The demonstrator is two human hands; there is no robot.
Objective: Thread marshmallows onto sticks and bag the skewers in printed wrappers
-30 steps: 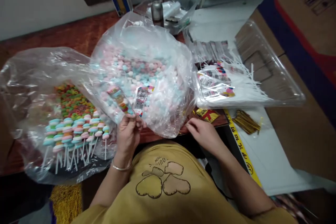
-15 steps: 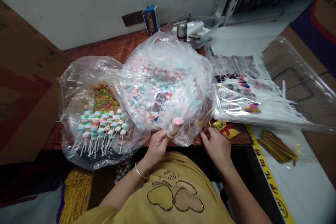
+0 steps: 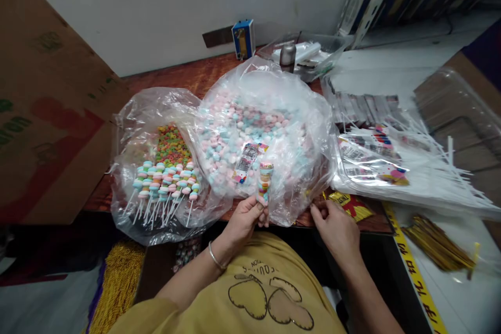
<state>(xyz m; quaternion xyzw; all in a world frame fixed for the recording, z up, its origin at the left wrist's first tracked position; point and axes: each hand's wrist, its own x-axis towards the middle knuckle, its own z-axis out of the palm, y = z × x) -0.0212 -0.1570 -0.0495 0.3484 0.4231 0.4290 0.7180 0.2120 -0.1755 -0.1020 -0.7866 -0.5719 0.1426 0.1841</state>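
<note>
My left hand [image 3: 246,219] is closed around the bottom of a marshmallow candy stick [image 3: 265,180], which stands upright in what looks like a clear wrapper. Behind it, a big clear bag [image 3: 313,104] holds loose pink, blue and white marshmallows [image 3: 219,135]. Fingers curled together, my right hand [image 3: 334,227] rests at the table's front edge beside a gold and red twist-tie packet [image 3: 352,206]. What those fingertips pinch, if anything, is too small to make out. Several finished marshmallow skewers [image 3: 164,182] lie to the left on another clear bag [image 3: 129,224], below colourful ring candies [image 3: 172,143].
A clear tray [image 3: 352,188] of white sticks and printed sachets stands on the right. Gold twist ties [image 3: 438,242] lie beyond the yellow tape [image 3: 410,266]. At the back are a small blue box [image 3: 243,39] and a dark canister [image 3: 287,57]. A cardboard box [image 3: 50,99] bounds the left.
My left hand has turned the candy stick from a rightward tilt to upright, lower in its grasp. My right hand keeps its place by the table edge. The whole view has shifted slightly.
</note>
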